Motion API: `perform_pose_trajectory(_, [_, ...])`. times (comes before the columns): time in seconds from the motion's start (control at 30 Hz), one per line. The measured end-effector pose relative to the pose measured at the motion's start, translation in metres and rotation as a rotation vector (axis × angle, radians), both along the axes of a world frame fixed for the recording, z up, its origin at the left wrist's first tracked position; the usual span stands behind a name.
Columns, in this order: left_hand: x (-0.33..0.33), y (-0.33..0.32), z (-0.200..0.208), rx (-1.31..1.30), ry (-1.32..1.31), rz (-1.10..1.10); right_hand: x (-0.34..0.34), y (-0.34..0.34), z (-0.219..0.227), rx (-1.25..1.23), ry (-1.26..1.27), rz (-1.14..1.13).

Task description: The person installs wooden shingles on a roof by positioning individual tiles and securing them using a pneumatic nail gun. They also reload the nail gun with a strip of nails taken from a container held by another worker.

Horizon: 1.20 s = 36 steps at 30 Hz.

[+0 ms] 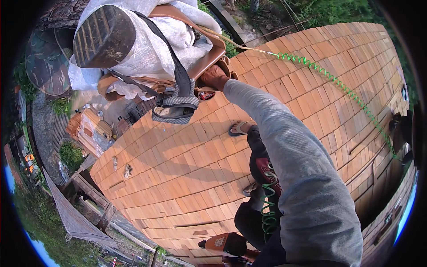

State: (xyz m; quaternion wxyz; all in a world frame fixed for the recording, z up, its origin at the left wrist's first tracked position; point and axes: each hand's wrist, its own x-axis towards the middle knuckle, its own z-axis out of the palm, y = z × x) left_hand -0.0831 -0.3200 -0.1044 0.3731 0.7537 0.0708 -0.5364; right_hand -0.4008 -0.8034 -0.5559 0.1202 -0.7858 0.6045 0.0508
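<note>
Where right hand (215, 77) reaches, brown leather pouch (210, 61) hides fingers.

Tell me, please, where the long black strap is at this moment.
In the head view, the long black strap is above and left of the centre, running across the white sheeting, just left of the right hand.

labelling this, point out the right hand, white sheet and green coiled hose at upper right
Right hand (216, 77): head view, back of the hand
White sheet (149, 50): head view, crumpled middle
Green coiled hose (346, 90): head view, middle coils
</note>
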Motion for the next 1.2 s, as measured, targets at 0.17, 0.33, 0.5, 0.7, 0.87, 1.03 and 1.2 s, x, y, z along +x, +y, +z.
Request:
perform_pose_trajectory(0.17, [-0.001, 0.005, -0.001, 0.004, 0.012, 0.016, 0.003, -0.004, -0.017, -0.179, 0.062, 0.114])
perform_pose_trajectory(0.33, [0.001, 0.006, 0.003, 0.004, 0.027, 0.010, -0.007, -0.007, -0.016, -0.217, 0.037, 0.063])
perform_pose_trajectory(0.5, [-0.004, 0.014, 0.006, 0.003, 0.011, 0.024, -0.027, 0.005, 0.046, 0.034, -0.179, -0.234])
perform_pose_trajectory(0.7, [-0.013, 0.029, 0.018, 0.014, 0.021, 0.070, -0.057, 0.037, 0.085, 0.011, -0.644, -0.399])
perform_pose_trajectory(0.87, [-0.023, 0.039, 0.027, 0.023, 0.027, 0.099, -0.072, 0.058, 0.123, -0.071, -0.738, -0.625])
perform_pose_trajectory(1.03, [-0.028, 0.039, 0.030, 0.020, 0.036, 0.100, -0.071, 0.052, 0.106, -0.048, -0.523, -0.465])
perform_pose_trajectory(1.2, [-0.033, 0.042, 0.032, 0.022, 0.038, 0.100, -0.037, 0.012, 0.078, 0.127, -0.281, -0.414])
